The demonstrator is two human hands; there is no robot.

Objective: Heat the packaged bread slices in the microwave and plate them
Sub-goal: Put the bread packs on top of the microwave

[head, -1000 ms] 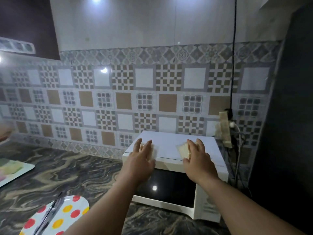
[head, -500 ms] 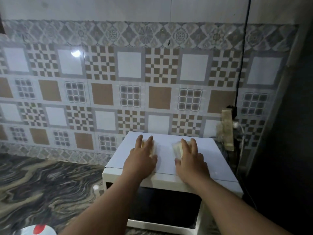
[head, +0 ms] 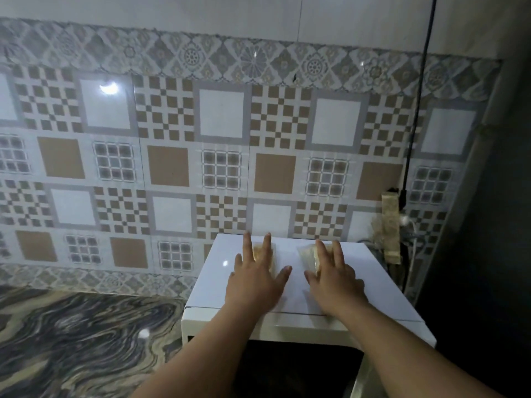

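Observation:
A white microwave (head: 212,280) with a dark glass door stands on the marbled counter against the tiled wall. Two clear-wrapped bread slices lie flat on its top. My left hand (head: 255,280) rests on the left bread packet (head: 260,251) with straight, spread fingers. Over the right bread packet (head: 307,254) lies my right hand (head: 334,278), fingers also straight. Most of each packet is hidden under the hands. The microwave door looks closed.
The dark swirled counter (head: 86,334) stretches to the left of the microwave. A black cable (head: 416,110) hangs down the wall at the right to a socket with taped wiring (head: 390,228). A dark tall surface (head: 502,225) closes the right side.
The view has come closer and tilted up, so the spotted plate at lower left has left the frame. Both hands have slid a little farther back on the packets on the microwave top.

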